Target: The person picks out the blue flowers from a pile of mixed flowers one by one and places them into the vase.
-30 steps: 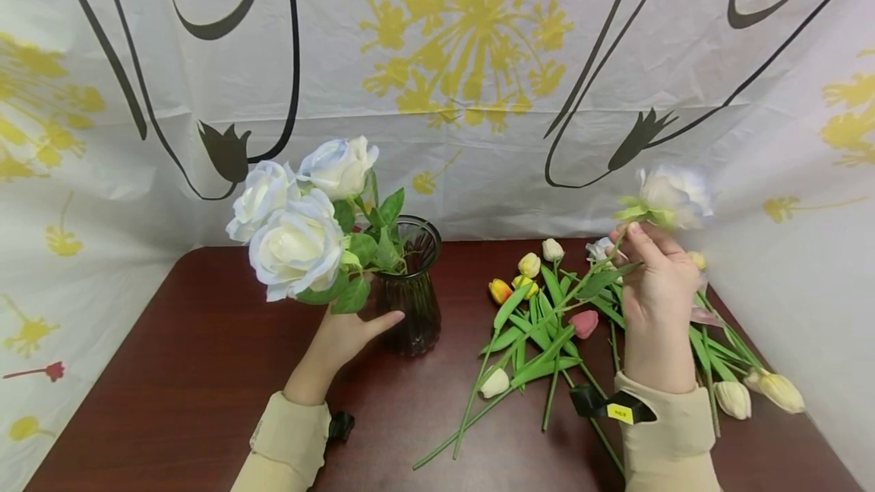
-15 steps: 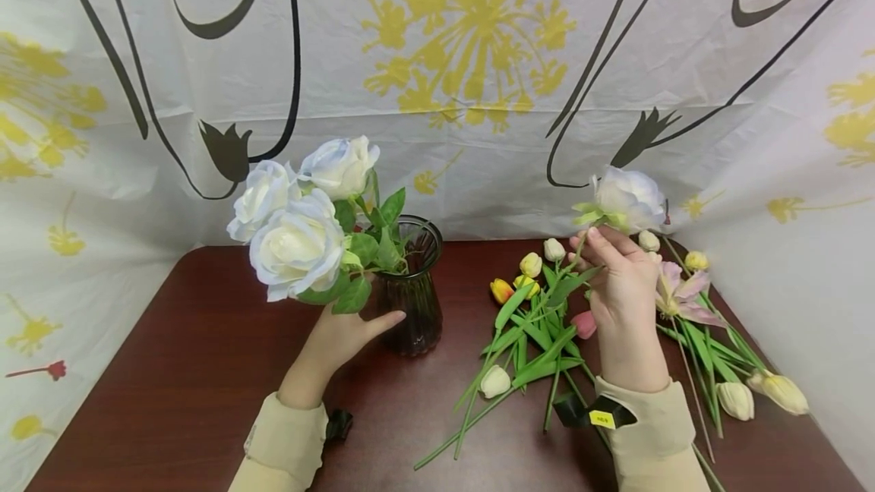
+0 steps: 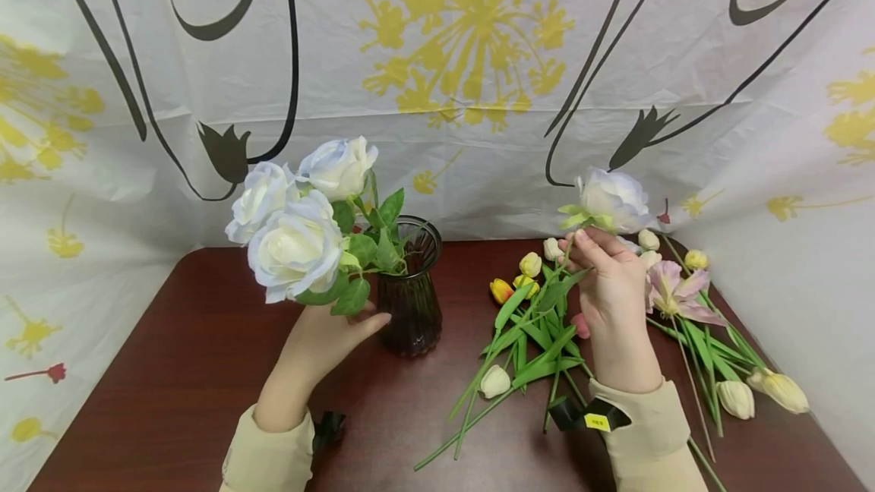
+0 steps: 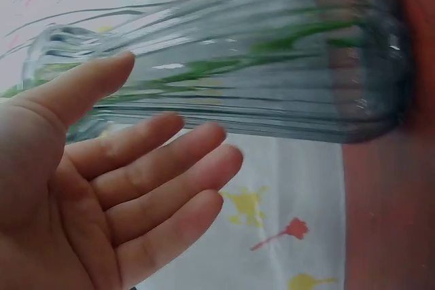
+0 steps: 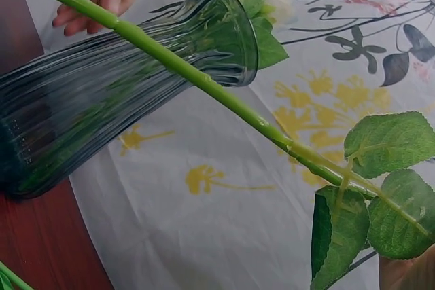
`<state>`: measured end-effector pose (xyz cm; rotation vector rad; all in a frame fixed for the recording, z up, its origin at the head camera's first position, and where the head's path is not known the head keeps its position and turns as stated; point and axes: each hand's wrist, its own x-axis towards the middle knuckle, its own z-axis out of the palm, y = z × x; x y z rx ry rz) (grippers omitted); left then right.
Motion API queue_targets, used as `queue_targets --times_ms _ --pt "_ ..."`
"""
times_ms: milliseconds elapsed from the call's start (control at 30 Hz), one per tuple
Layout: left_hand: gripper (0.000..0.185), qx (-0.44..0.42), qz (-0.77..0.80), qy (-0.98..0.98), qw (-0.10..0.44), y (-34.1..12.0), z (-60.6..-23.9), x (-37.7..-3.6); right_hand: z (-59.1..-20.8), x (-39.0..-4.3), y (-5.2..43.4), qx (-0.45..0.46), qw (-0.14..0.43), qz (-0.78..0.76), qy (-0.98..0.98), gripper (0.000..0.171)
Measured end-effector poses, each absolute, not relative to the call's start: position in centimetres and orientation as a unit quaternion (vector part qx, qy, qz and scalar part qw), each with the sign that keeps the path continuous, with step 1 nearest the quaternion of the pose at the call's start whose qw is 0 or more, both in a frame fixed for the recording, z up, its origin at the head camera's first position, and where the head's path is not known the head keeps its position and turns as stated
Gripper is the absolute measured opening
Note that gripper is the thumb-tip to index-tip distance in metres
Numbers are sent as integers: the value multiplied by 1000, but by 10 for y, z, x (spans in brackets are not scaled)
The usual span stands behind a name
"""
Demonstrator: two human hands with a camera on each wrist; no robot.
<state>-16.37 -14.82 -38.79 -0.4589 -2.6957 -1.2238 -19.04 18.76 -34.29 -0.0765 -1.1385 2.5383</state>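
A dark ribbed glass vase (image 3: 410,317) stands left of the table's middle, with several pale blue-white roses (image 3: 297,245) leaning left out of its mouth. Beside its left side is my left hand (image 3: 314,348); in the left wrist view this hand (image 4: 102,188) shows an empty palm and spread, relaxed fingers, apart from the glass. With thumb and fingers my right hand (image 3: 615,294) pinches another pale blue-white rose (image 3: 611,200) just under its bloom. Its long leafy stem (image 5: 204,83) slants down and crosses in front of the vase in the right wrist view.
Tulips (image 3: 495,380) in white, yellow, orange and pink lie in a loose pile right of the vase. Further right are a pink lily (image 3: 677,294) and more pale tulips (image 3: 779,389). A patterned white cloth (image 3: 478,173) hangs behind the table (image 3: 205,340).
My right hand has carried the rose leftward, uncovering the lily on the table. My left hand has drawn back slightly left from the vase.
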Motion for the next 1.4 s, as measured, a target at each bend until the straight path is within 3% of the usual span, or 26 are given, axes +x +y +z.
queue_targets --times_ms 333,700,1400 --pt "31 -183 -468 -860 -94 -129 -383 -152 -343 -188 184 -23 165 899 -405 19" --pt "22 -238 -597 -766 -13 -94 -396 -147 -341 -186 174 -5 148 894 -423 21" --pt "25 -225 -644 -714 -154 -59 -419 -137 -348 -176 149 6 95 886 -454 33"
